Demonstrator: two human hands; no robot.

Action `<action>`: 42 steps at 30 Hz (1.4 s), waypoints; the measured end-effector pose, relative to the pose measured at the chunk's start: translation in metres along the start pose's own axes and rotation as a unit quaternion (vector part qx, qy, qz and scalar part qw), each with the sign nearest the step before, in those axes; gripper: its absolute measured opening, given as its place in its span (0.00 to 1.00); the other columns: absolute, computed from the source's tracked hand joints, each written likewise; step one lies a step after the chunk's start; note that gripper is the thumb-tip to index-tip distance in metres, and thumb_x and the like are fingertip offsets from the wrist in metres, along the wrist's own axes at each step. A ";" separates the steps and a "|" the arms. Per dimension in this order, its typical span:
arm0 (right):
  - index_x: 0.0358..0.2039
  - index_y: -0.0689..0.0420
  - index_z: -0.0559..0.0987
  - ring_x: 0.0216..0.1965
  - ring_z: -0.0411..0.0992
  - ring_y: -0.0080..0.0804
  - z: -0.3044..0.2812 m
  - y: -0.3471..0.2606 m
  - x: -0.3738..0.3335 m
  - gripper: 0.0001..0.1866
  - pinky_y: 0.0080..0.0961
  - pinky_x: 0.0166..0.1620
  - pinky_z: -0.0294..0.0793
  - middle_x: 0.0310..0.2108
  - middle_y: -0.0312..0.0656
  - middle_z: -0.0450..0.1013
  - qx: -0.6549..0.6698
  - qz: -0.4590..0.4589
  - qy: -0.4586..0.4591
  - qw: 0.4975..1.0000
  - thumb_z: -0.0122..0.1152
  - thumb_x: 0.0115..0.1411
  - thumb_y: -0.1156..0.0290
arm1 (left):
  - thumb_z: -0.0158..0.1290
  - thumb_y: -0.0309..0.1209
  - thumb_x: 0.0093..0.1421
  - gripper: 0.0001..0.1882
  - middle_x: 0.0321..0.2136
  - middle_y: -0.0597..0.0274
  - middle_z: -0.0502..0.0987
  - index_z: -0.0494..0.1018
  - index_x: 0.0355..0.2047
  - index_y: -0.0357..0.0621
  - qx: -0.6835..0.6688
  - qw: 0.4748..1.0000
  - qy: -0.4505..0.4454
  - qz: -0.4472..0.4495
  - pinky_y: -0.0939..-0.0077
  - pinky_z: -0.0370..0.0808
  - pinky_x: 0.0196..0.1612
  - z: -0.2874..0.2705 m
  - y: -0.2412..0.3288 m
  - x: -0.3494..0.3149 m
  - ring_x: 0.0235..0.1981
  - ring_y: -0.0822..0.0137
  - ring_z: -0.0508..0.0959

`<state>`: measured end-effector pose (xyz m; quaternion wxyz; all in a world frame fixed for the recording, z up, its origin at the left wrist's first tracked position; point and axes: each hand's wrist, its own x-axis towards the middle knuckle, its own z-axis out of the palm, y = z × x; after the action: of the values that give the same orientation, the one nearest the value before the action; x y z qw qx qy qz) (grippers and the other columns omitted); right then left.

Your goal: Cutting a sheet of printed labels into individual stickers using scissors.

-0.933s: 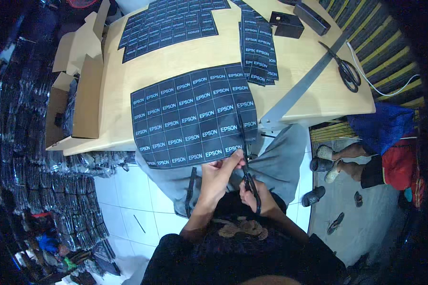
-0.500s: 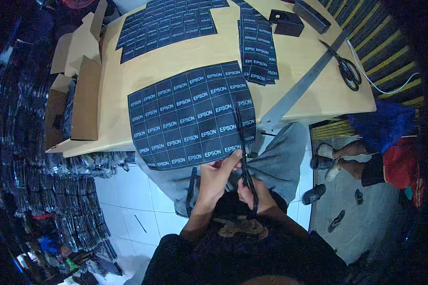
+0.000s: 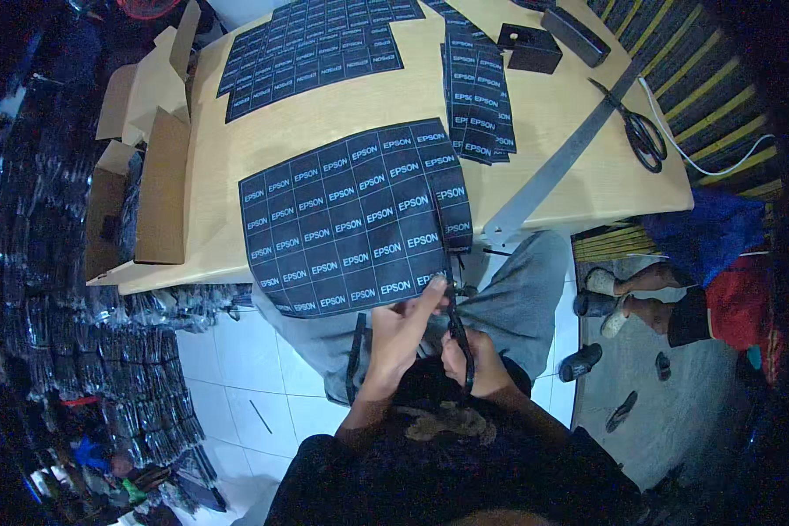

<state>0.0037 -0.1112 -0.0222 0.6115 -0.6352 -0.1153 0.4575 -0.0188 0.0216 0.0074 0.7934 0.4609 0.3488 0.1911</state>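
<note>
We're cutting the black label sheet [image 3: 355, 219], which overhangs the near edge of the table [image 3: 579, 167]. Left hand [image 3: 403, 329] pinches the sheet's near edge; right hand [image 3: 473, 359] is closed around the scissors [image 3: 458, 329]. Keep it taut, blades tracking the grid line.

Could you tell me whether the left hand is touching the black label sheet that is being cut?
Touching. The head view shows the left hand pinching the lower edge of the black label sheet beside the scissors.
</note>
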 end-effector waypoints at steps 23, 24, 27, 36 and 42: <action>0.27 0.63 0.69 0.21 0.55 0.18 0.005 -0.015 0.006 0.11 0.21 0.24 0.57 0.17 0.30 0.59 -0.029 -0.054 0.004 0.998 0.50 0.59 0.67 | 0.57 0.27 0.53 0.08 0.25 0.62 0.75 0.73 0.31 0.35 0.004 0.998 0.055 0.014 0.84 0.71 0.25 0.002 0.006 -0.006 0.22 0.75 0.74; 0.27 0.63 0.69 0.21 0.55 0.18 0.005 -0.017 0.006 0.11 0.21 0.24 0.57 0.17 0.30 0.59 -0.029 -0.053 0.004 0.998 0.50 0.59 0.67 | 0.57 0.27 0.53 0.08 0.25 0.62 0.75 0.73 0.31 0.35 0.004 0.998 0.055 0.014 0.84 0.71 0.25 0.003 0.006 -0.006 0.22 0.75 0.74; 0.28 0.63 0.70 0.21 0.55 0.16 0.006 -0.026 0.002 0.10 0.21 0.24 0.56 0.17 0.30 0.59 -0.012 0.007 0.004 1.000 0.50 0.59 0.67 | 0.55 0.27 0.55 0.06 0.24 0.66 0.74 0.72 0.32 0.38 0.011 0.999 0.052 0.011 0.84 0.68 0.24 0.002 0.006 -0.007 0.20 0.77 0.71; 0.31 0.63 0.71 0.21 0.55 0.16 -0.002 -0.020 0.008 0.11 0.18 0.24 0.57 0.17 0.28 0.60 -0.052 -0.042 0.000 0.998 0.50 0.59 0.67 | 0.57 0.27 0.53 0.09 0.25 0.62 0.75 0.73 0.32 0.34 0.018 0.999 0.037 0.009 0.84 0.72 0.25 -0.002 0.006 -0.012 0.22 0.75 0.75; 0.34 0.63 0.72 0.23 0.57 0.15 0.004 -0.028 0.011 0.11 0.18 0.25 0.58 0.20 0.28 0.62 -0.014 -0.049 0.019 0.999 0.49 0.60 0.66 | 0.57 0.26 0.53 0.09 0.27 0.64 0.75 0.73 0.32 0.34 0.043 0.998 0.038 0.038 0.85 0.70 0.27 -0.001 0.005 -0.014 0.24 0.77 0.73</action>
<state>0.0186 -0.0942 -0.0013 0.6261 -0.6461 -0.1413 0.4131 -0.0284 0.0158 0.0164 0.7514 0.4998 0.3684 0.2234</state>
